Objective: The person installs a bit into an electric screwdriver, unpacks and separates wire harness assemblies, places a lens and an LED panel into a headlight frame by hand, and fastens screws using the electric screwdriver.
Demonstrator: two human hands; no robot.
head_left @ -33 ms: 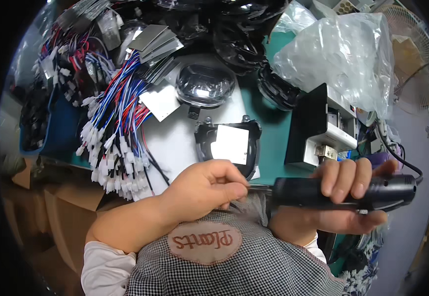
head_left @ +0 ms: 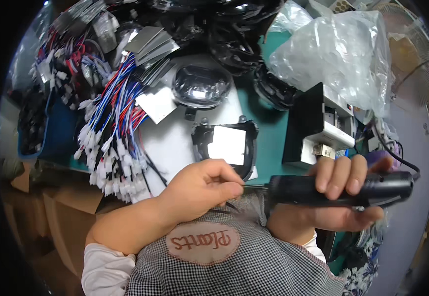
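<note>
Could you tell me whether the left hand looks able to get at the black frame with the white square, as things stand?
Probably yes: the left hand sits just below the black frame, nothing between, though its fingertips are pinched at the electric screwdriver tip.

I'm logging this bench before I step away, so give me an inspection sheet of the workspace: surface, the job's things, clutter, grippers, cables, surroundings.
Surface: green bench, partly under a white sheet, crowded.
Job's things: black power screwdriver, held level over the near edge; its bit meets the left fingers. Black housing with a white panel lies just beyond.
Clutter: clear plastic bag, black-and-white box fixture, domed black part, grey plates, more black housings at the far edge.
Grippers: left hand pinches at the bit tip; right hand wraps the screwdriver body.
Cables: bundle of red, blue and white wires with white connectors; black cord to the screwdriver.
Surroundings: fan at right, cardboard boxes below left.
</note>
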